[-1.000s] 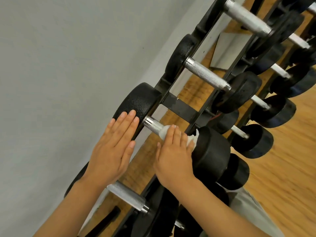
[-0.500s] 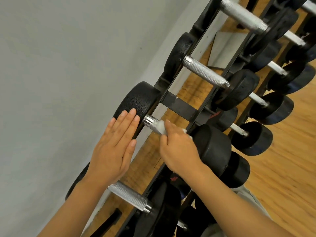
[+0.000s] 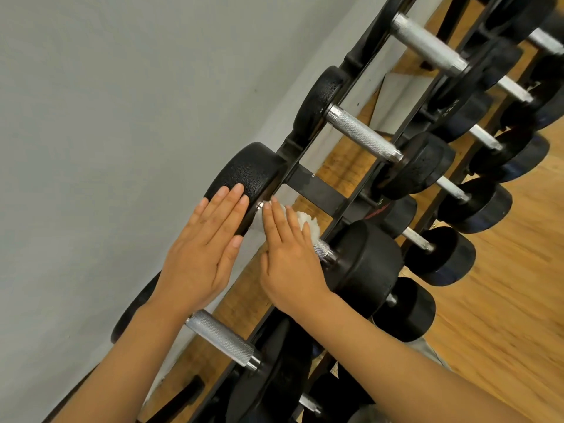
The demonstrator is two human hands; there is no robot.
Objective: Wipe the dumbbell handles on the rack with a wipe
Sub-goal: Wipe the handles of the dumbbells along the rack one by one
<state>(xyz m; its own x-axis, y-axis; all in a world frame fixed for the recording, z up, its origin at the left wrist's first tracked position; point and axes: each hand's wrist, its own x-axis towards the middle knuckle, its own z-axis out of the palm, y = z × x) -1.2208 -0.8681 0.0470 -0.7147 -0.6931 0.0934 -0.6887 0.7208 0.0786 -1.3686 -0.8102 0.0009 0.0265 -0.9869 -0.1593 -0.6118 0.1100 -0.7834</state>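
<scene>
A black dumbbell lies on the black rack (image 3: 317,190), with a round left head (image 3: 244,172) and right head (image 3: 369,264). My left hand (image 3: 201,251) lies flat against the left head, fingers straight. My right hand (image 3: 290,264) lies over the handle with straight fingers and presses a white wipe (image 3: 308,222) onto it. The fingertips reach the left end of the handle. Bunched wipe sticks out past the fingers on the far side. A short knurled piece of handle (image 3: 322,247) shows by the right head. The thumb is hidden.
More dumbbells sit on the rack: a knurled handle (image 3: 363,134) above, another (image 3: 427,42) higher up, and one (image 3: 222,338) below my left wrist. A lower row of smaller dumbbells (image 3: 442,248) runs along the right. A grey wall (image 3: 122,117) stands left, wooden floor (image 3: 503,315) right.
My right hand has slid left along the handle toward the left head, and its fingers have gone from curled over the handle to straight. My left hand has stayed put.
</scene>
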